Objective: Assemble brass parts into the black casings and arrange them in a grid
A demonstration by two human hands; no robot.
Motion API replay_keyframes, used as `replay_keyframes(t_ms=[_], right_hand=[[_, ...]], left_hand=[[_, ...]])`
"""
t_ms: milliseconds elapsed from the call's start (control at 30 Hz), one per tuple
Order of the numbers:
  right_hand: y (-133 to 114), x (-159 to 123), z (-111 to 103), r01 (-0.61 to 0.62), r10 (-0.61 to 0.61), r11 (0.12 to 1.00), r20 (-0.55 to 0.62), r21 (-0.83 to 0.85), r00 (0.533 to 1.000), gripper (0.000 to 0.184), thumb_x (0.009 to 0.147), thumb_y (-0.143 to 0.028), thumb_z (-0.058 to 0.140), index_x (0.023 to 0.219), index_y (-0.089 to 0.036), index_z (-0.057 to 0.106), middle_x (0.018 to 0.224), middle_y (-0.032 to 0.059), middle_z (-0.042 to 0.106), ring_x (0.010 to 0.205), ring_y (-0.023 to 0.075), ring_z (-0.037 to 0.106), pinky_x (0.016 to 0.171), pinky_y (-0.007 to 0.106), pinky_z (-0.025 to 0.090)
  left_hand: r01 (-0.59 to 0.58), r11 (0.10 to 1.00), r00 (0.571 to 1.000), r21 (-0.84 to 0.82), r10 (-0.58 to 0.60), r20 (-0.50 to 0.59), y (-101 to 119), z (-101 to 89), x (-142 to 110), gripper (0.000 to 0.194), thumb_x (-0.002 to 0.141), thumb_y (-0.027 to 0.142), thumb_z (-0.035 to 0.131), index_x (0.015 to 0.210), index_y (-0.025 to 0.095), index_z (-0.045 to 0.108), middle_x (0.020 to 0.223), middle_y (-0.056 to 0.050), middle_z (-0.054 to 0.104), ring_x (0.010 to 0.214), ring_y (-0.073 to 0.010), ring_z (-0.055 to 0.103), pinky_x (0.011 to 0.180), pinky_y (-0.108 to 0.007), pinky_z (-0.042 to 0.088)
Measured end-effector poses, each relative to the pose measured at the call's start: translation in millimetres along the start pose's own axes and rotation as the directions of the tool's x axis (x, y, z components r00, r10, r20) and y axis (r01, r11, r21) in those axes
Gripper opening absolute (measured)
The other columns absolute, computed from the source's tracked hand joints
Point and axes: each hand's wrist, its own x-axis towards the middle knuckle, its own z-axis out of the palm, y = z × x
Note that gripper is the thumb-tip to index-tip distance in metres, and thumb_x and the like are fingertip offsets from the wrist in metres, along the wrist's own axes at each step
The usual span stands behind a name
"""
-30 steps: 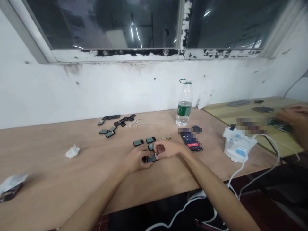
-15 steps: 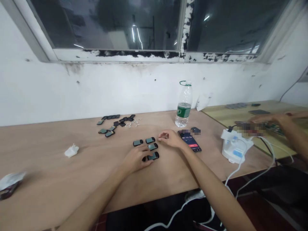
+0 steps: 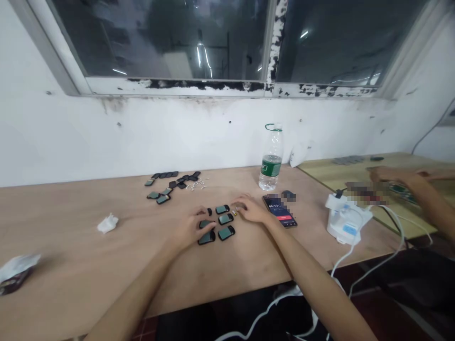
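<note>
Small black devices with grey-green screens lie in two short columns on the table. My left hand (image 3: 190, 229) rests over the left column, thumb and fingers apart around a partly covered device (image 3: 205, 223). Just below the thumb sits another device (image 3: 206, 237). The right column holds an upper device (image 3: 222, 209), a middle device (image 3: 225, 219) and a lower device (image 3: 226, 232), all screen up. Beside the upper two, my right hand (image 3: 247, 208) has its fingertips closed at a small whitish-yellow piece (image 3: 234, 211), too small to name.
Farther back lie more black devices (image 3: 163, 199) and small white pieces (image 3: 195, 184). A water bottle (image 3: 271, 166), a phone (image 3: 280, 211) and a white box with cables (image 3: 343, 222) stand rightward. Crumpled white tissue (image 3: 107, 223) lies left. Another person's hands (image 3: 394, 176) work at far right.
My left hand has shifted left and up, uncovering the lower devices; the lower-left one now sits farther left. My right hand stays near the same place, a small piece now showing at its fingertips.
</note>
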Motion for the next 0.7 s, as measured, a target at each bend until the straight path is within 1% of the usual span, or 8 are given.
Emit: replay_keyframes(t_ms=[100,167,267,367,467,567,600,700], right_hand=[[-2.2,-1.9,-0.4,0.008,-0.005,0.999,0.071,-0.033,0.997,0.027,0.088,-0.009,0.062,0.107,-0.02,0.077,0.112,0.0082,0.074,0.109,0.0256,0.063,0.102,0.043,0.046],[-4.0,-2.4,-0.7,0.004,-0.003,1.0,0.073,-0.019,0.997,0.023,0.088,-0.011,0.063,0.104,-0.021,0.077,0.108,0.0075,0.074,0.104,0.0249,0.064,0.1,0.042,0.047],[-4.2,-1.7,-2.1,-0.01,0.009,0.998,0.014,0.062,1.0,0.023,0.088,-0.014,0.066,0.108,-0.02,0.075,0.107,0.0079,0.072,0.098,0.0228,0.065,0.096,0.039,0.049],[-2.6,0.0,-4.5,-0.038,0.052,0.983,-0.075,0.182,0.996,0.023,0.089,-0.017,0.067,0.111,-0.017,0.073,0.109,0.0091,0.068,0.084,0.0177,0.065,0.086,0.035,0.053],[-2.2,1.4,-7.0,-0.074,0.11,0.966,-0.135,0.247,0.985,0.015,0.086,-0.017,0.069,0.1,-0.016,0.074,0.103,0.007,0.066,0.077,0.0147,0.063,0.079,0.031,0.055],[-2.7,1.9,-7.9,-0.105,0.15,0.955,-0.145,0.276,0.978,0.007,0.084,-0.017,0.068,0.087,-0.016,0.075,0.096,0.0061,0.067,0.079,0.0156,0.065,0.08,0.031,0.056],[-2.6,1.9,-7.7,-0.113,0.162,0.95,-0.15,0.289,0.975,0.009,0.085,-0.018,0.068,0.088,-0.016,0.075,0.096,0.0064,0.067,0.081,0.0162,0.066,0.08,0.031,0.056],[-0.7,1.8,-6.3,-0.132,0.197,0.938,-0.179,0.321,0.964,0.022,0.088,-0.023,0.066,0.106,-0.016,0.077,0.098,0.0078,0.068,0.086,0.0183,0.067,0.082,0.032,0.057]], left_hand=[[0.043,0.999,0.999,-0.008,-0.043,-0.033,-2.9,-4.6,-0.9,0.033,0.099,0.05,0.059,0.091,0.023,0.078,0.102,-0.005,0.065,0.097,-0.0226,0.065,0.087,-0.034,0.054],[0.05,0.999,0.998,-0.01,-0.05,-0.043,-4.1,-5.7,-1.3,0.034,0.099,0.05,0.059,0.089,0.023,0.077,0.1,-0.005,0.066,0.095,-0.0223,0.066,0.086,-0.034,0.054],[0.054,0.998,0.997,-0.01,-0.055,-0.05,-4.2,-5.8,-1.4,0.034,0.098,0.049,0.059,0.087,0.022,0.077,0.099,-0.005,0.066,0.092,-0.0214,0.066,0.083,-0.033,0.055],[0.053,0.999,0.997,-0.007,-0.054,-0.056,-4.1,-5.6,-1.1,0.035,0.099,0.048,0.059,0.087,0.021,0.077,0.099,-0.006,0.066,0.091,-0.0212,0.067,0.082,-0.033,0.055],[0.06,0.998,0.997,-0.005,-0.06,-0.05,-5.3,-5.9,-0.6,0.035,0.1,0.046,0.057,0.086,0.021,0.077,0.097,-0.005,0.066,0.089,-0.0206,0.066,0.081,-0.032,0.055],[0.072,0.997,0.996,-0.008,-0.072,-0.048,-6.9,-6.4,-0.7,0.034,0.1,0.044,0.057,0.086,0.021,0.076,0.097,-0.005,0.066,0.09,-0.0207,0.066,0.081,-0.032,0.055],[0.078,0.997,0.996,-0.01,-0.078,-0.048,-7.4,-6.4,-0.9,0.033,0.1,0.044,0.057,0.087,0.021,0.077,0.097,-0.006,0.067,0.09,-0.0209,0.066,0.081,-0.032,0.055],[0.101,0.995,0.993,-0.012,-0.101,-0.068,-10.2,-5.9,-0.5,0.033,0.099,0.045,0.058,0.09,0.021,0.078,0.098,-0.006,0.067,0.09,-0.0214,0.067,0.077,-0.031,0.055]])
